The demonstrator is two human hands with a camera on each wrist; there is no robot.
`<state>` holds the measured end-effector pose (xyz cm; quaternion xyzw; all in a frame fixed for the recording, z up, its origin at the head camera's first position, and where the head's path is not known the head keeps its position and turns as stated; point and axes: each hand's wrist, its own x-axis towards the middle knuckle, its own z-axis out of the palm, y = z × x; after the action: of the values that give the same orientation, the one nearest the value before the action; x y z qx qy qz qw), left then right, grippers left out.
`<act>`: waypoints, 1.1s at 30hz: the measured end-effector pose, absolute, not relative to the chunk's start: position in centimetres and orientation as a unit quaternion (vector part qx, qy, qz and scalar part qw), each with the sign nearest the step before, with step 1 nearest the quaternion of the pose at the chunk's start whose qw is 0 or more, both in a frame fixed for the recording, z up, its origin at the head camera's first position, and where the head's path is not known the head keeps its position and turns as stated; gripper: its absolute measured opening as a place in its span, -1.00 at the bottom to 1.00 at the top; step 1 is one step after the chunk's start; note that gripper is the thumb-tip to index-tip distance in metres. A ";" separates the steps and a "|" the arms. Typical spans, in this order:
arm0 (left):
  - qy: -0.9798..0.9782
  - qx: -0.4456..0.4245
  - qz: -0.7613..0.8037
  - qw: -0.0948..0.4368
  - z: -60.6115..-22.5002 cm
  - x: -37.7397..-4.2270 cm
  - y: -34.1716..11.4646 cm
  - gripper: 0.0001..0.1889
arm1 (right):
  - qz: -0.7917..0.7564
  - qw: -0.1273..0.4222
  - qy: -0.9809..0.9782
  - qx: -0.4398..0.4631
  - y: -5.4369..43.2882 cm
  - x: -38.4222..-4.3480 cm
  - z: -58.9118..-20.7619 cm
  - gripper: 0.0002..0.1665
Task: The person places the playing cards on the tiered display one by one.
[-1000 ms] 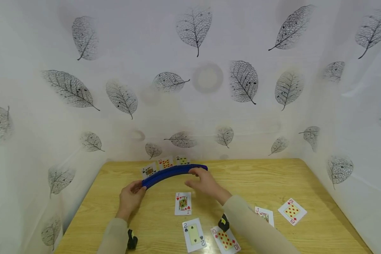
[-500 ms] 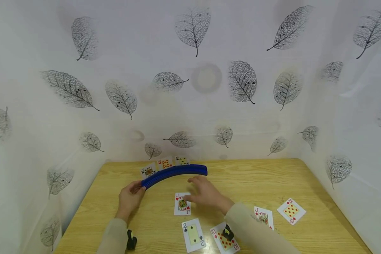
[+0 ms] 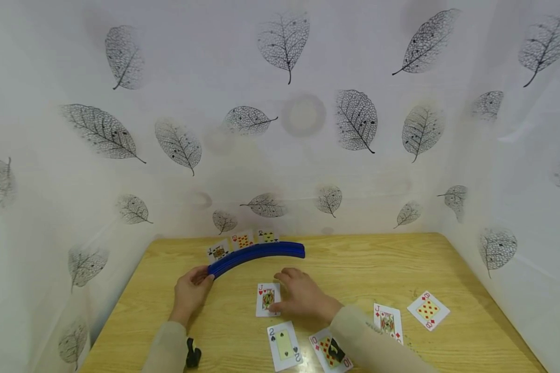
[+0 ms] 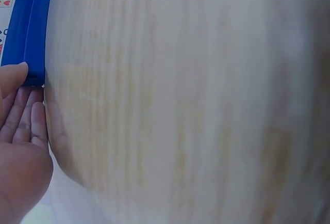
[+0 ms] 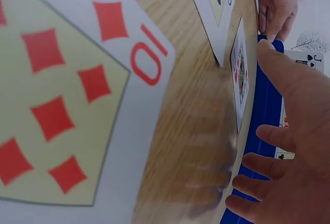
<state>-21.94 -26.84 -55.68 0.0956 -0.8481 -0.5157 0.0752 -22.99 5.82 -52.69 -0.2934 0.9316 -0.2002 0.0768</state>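
My left hand grips the left end of a curved blue card holder, thumb on top and fingers below, as the left wrist view shows. Three playing cards stand in the holder: a jack of spades, a ten of hearts and a card of clubs. Fingers spread and holding nothing, my right hand hovers at the right edge of a jack of hearts. Its thumb overlaps that card's lower right corner in the head view.
Face up nearer me lie a two of spades and a ten of diamonds. To the right are a jack of diamonds, partly behind my sleeve, and an eight of diamonds. A leaf-patterned curtain surrounds the wooden table.
My right hand has let go of the card holder's right end and come back toward me, down beside the jack of hearts. The left hand stays on the holder.
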 end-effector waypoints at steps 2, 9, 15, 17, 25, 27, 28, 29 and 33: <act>-0.847 0.095 -0.517 0.076 -55.7 -22.0 -26.9 -0.61 | -0.194 0.074 0.933 -0.294 5.8 -22.9 -52.7 0.05; -0.846 0.094 -0.519 0.082 -55.8 -22.0 -26.8 -0.62 | -0.180 0.057 0.934 -0.304 6.1 -22.8 -53.5 0.04; -0.847 0.095 -0.518 0.079 -55.8 -22.0 -26.7 -0.62 | -0.174 0.046 0.935 -0.305 6.2 -22.8 -54.1 0.07; -0.847 0.095 -0.517 0.079 -55.8 -22.0 -26.8 -0.62 | -0.173 0.047 0.936 -0.304 6.2 -22.7 -54.1 0.07; -0.846 0.097 -0.517 0.080 -55.6 -21.9 -26.7 -0.62 | -0.174 0.043 0.937 -0.301 6.2 -22.7 -54.1 0.06; -0.847 0.097 -0.516 0.082 -55.6 -21.8 -26.7 -0.62 | -0.178 0.044 0.936 -0.299 6.2 -22.7 -54.0 0.06; -0.848 0.097 -0.515 0.083 -55.6 -21.8 -26.7 -0.63 | -0.178 0.044 0.936 -0.299 6.2 -22.7 -54.0 0.05; -0.848 0.097 -0.513 0.084 -55.6 -21.8 -26.6 -0.63 | -0.179 0.043 0.936 -0.299 6.2 -22.7 -53.9 0.05; -0.849 0.095 -0.513 0.084 -55.6 -21.8 -26.6 -0.63 | -0.180 0.040 0.936 -0.299 6.1 -22.6 -53.9 0.04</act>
<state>-21.77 -26.61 -55.58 0.0950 -0.8488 -0.5132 0.0844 -22.65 6.06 -53.90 -0.2985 0.9364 -0.1802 0.0396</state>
